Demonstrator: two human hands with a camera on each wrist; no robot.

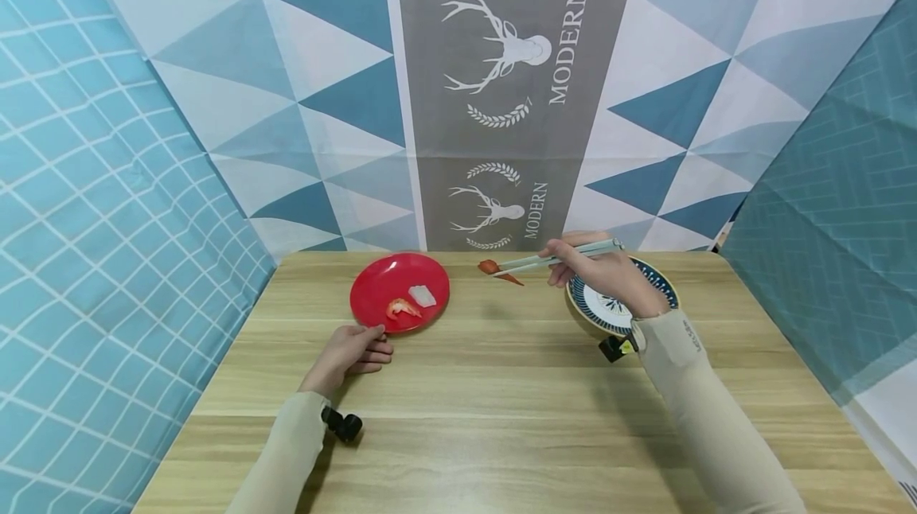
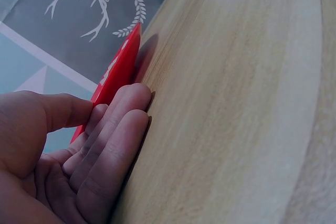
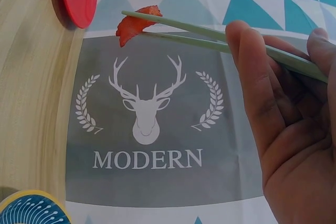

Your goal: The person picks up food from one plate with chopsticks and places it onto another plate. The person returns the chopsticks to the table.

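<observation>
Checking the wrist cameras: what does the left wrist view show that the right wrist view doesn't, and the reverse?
Only the left wrist view: the left hand, thumb and fingers at the rim of the red plate.

Only the right wrist view: the right hand, holding chopsticks with a reddish piece between their tips, and part of a blue-patterned dish.

Both: part of the red plate, the wooden table and the deer-print backdrop.
</observation>
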